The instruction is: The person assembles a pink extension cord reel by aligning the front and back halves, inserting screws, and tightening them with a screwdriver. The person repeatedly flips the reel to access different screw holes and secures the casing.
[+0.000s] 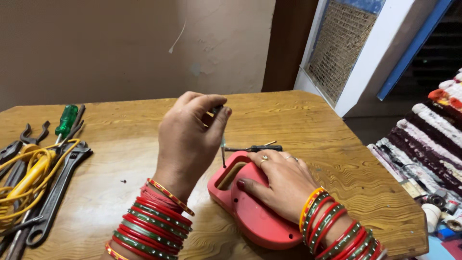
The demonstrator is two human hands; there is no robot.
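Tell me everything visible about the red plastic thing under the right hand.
The red plastic casing lies flat on the wooden table, rounded, with a handle-like slot at its far end and small screw holes. The right hand presses on it; the left hand holds a thin screwdriver upright at its far edge.

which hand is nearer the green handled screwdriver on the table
Left. The left hand is raised mid-table, pinching a small screwdriver, well right of the green-handled screwdriver. The right hand rests on the red casing, farther right.
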